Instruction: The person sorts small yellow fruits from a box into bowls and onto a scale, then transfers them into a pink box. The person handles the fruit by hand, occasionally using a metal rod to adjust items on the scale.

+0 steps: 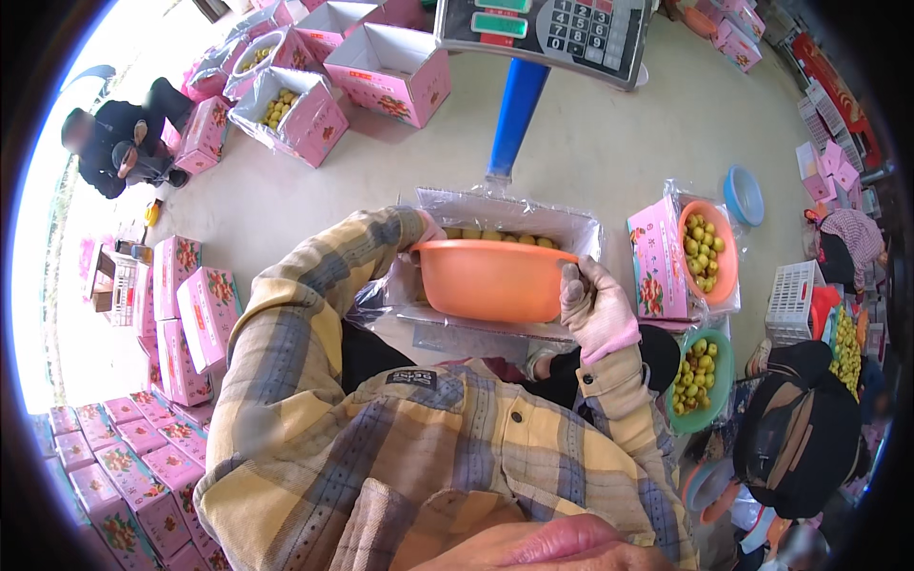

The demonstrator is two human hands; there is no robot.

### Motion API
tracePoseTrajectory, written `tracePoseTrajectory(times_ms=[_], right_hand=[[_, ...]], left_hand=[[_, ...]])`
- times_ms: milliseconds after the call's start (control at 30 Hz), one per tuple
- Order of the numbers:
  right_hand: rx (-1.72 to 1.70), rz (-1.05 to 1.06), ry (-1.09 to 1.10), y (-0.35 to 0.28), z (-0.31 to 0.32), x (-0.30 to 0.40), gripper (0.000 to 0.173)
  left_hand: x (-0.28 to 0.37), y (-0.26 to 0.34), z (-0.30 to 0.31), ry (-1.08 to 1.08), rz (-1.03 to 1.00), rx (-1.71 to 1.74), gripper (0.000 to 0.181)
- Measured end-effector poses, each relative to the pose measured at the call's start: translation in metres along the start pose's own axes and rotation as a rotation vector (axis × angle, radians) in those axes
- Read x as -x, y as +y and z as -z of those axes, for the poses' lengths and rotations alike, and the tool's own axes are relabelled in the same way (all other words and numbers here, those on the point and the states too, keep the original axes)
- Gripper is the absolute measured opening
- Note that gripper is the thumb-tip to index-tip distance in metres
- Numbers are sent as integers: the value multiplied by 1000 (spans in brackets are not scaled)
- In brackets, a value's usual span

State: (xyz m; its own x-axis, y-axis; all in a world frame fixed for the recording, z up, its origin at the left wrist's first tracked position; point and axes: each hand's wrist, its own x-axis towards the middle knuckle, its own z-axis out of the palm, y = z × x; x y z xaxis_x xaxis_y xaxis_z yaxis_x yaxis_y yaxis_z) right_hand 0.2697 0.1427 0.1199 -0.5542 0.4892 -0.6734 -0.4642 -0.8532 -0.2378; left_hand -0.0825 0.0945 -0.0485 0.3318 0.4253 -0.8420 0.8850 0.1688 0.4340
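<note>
An orange plastic basin (pixel 496 282) is held between my two gloved hands, its outer wall towards me. My left hand (pixel 430 228), partly hidden by its sleeve and the basin, is at the left end of the rim. Fingers of my right hand (pixel 598 308) close on the right end. Beneath the basin is a cardboard carton (pixel 553 215) with clear plastic lining over its edges. Small yellow-green fruit (pixel 493 235) shows just beyond the rim; whether it lies in the basin or the carton I cannot tell. The basin's inside is hidden.
A scale display (pixel 546 32) on a blue post (pixel 518 118) rises ahead. At right are fruit-filled orange (pixel 730 268) and green basins (pixel 725 385), and a blue basin (pixel 744 196). Pink cartons (pixel 143 471) are stacked at left; open ones (pixel 389 78) stand ahead. People (pixel 118 143) sit nearby.
</note>
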Motion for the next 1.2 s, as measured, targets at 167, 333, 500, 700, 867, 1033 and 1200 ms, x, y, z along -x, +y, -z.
tracePoseTrajectory(times_ms=[167, 333, 500, 700, 867, 1033, 1200], right_hand=[[-27, -247, -214, -1, 31, 3, 21], [-20, -183, -230, 5, 27, 37, 27], [21, -208, -330, 4, 24, 55, 35], [103, -146, -282, 3, 32, 68, 40], [162, -74, -319, 6, 37, 74, 41], [107, -105, -337, 2, 34, 78, 40], [76, -94, -372, -1, 27, 73, 37]], left_hand=[[31, 4, -7, 59, 26, -42, 29], [49, 15, -14, 72, 36, -38, 35], [13, -56, -51, -128, -135, 836, 34], [93, 57, -22, 112, 155, 296, 64], [127, 91, -21, 303, 212, 221, 71], [123, 89, -22, 289, 178, 260, 72], [115, 90, -20, 246, 139, 191, 67]])
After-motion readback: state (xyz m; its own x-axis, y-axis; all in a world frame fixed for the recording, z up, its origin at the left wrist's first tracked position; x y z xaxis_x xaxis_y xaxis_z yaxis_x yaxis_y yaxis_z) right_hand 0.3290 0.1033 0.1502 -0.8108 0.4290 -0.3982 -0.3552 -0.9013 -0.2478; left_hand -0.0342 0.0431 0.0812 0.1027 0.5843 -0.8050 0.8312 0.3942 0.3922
